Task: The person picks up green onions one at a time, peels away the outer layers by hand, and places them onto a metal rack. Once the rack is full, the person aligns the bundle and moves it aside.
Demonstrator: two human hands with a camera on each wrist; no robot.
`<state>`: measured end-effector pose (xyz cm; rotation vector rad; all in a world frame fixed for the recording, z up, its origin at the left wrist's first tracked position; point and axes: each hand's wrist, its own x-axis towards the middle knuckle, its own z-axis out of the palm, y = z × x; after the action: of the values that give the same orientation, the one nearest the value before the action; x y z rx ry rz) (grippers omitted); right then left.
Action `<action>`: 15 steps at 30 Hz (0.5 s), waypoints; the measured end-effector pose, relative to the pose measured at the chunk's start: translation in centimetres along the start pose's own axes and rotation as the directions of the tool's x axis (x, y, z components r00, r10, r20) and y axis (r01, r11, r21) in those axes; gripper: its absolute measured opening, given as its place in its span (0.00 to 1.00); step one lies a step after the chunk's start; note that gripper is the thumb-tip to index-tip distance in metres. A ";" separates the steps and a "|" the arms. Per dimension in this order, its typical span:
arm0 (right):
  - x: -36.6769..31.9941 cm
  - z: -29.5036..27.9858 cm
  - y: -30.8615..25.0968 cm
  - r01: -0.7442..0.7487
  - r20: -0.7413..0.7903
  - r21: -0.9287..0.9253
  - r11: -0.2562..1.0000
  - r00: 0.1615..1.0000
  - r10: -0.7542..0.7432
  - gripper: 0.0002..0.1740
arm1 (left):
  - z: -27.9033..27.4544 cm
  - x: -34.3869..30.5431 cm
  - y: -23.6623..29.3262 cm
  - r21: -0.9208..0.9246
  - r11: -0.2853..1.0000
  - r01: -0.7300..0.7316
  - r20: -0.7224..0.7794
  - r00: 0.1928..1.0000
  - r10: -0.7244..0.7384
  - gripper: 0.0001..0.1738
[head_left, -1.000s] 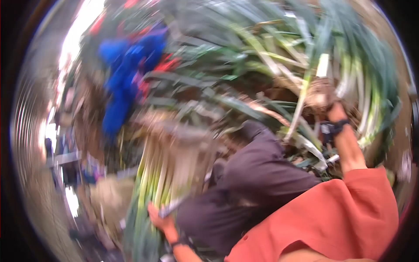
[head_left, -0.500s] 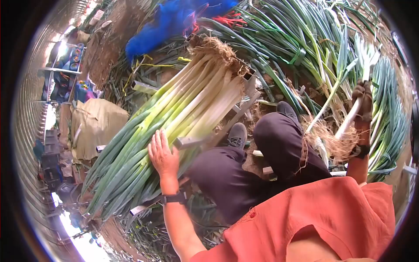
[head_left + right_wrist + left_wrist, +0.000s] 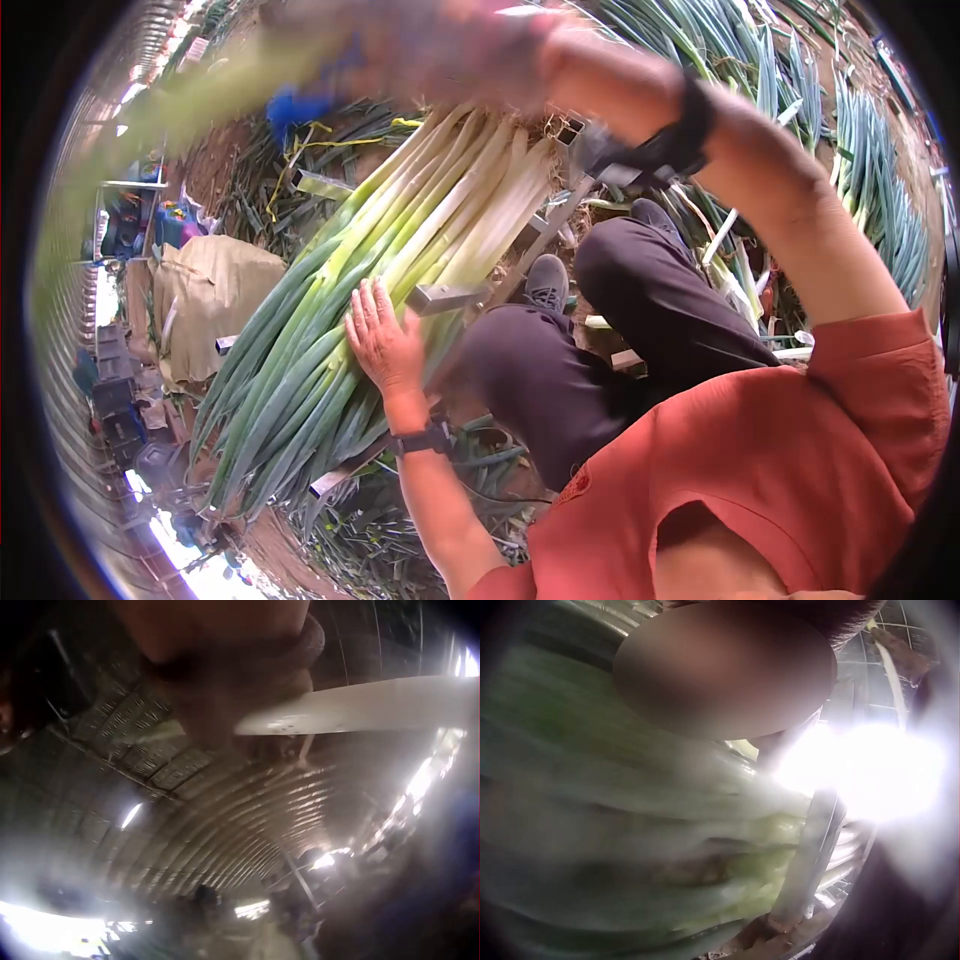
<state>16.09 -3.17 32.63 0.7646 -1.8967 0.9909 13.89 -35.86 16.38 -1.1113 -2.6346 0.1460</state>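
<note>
From here I see a metal frame [image 3: 448,298] carrying a bundle of leeks [image 3: 330,330], with other leeks [image 3: 882,190] on the ground [image 3: 208,168].

**Wide from the head, close at the left wrist, roofward at the right**

The head view looks steeply down through a wide, rounded lens, the person's red top [image 3: 740,470] at lower right and their dark trousers [image 3: 650,290] beside the middle. The right hand [image 3: 450,50] blurs across its top, near the lens.

The left wrist view sits very close over the leeks [image 3: 330,330], which fill its left side; blurred skin [image 3: 727,667] covers its upper middle and glare its right. The head view shares these leeks and a metal bar [image 3: 440,298].

The right wrist view faces upward along the ribbed roof [image 3: 225,847], a pale stalk [image 3: 375,705] close at upper right.
</note>
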 end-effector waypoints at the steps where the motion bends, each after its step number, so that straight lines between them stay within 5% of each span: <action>1: -1.4 3.5 1.2 -0.036 0.017 -0.185 0.982 0.999 0.040 0.21 | -0.2 0.0 0.1 0.037 0.999 0.002 -0.001 1.000 -0.002 0.40; 2: -2.4 6.3 0.5 -0.070 0.024 -0.366 0.928 0.996 0.085 0.17 | -0.2 0.0 0.2 0.074 0.997 0.001 -0.004 1.000 -0.001 0.37; 3: -3.1 7.2 -1.5 -0.261 0.340 -0.453 0.853 0.833 0.436 0.14 | -0.1 -0.1 0.1 0.011 1.000 -0.014 -0.002 1.000 0.014 0.42; 5: -7.6 10.0 -0.9 -0.274 0.496 -0.481 0.833 0.699 0.516 0.13 | -1.0 -0.1 0.6 -0.041 0.998 0.043 0.112 0.993 -0.038 0.41; 6: -10.1 10.8 0.9 -0.096 0.589 -0.443 0.891 0.718 0.371 0.15 | -1.4 -0.3 0.8 -0.084 0.989 0.119 0.232 0.968 -0.096 0.39; 7: -12.3 11.3 2.6 -0.276 0.569 -0.313 0.909 0.711 0.413 0.16 | -1.1 -0.7 0.5 -0.121 0.986 0.118 0.256 0.963 -0.083 0.37; 8: -12.0 10.7 2.5 -0.282 0.557 -0.320 0.904 0.716 0.421 0.16 | -1.4 -1.0 0.7 -0.119 0.988 0.103 0.254 0.965 -0.070 0.37; 10: -11.4 9.8 1.8 -0.456 0.571 -0.417 0.786 0.542 0.617 0.18 | -2.2 -1.8 1.2 -0.125 0.978 -0.169 -0.045 0.985 0.164 0.32; 12: -12.0 9.9 0.7 -0.371 0.641 -0.432 0.822 0.516 0.569 0.18 | -3.3 -3.3 1.1 -0.107 0.982 -0.156 0.071 0.984 0.164 0.29; 14: -13.9 10.0 0.6 -0.351 0.667 -0.338 0.873 0.565 0.485 0.18 | -8.0 -3.2 2.3 -0.427 0.876 0.224 0.405 0.913 -0.036 0.25; 15: -14.9 10.1 0.7 -0.364 0.641 -0.257 0.895 0.630 0.440 0.19 | -9.1 -3.0 2.2 -0.338 0.940 0.047 0.183 0.983 0.016 0.25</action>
<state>18.38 -9.52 15.97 0.7103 -2.8568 0.9232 20.00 -36.58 23.97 -1.2332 -2.9099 -0.2349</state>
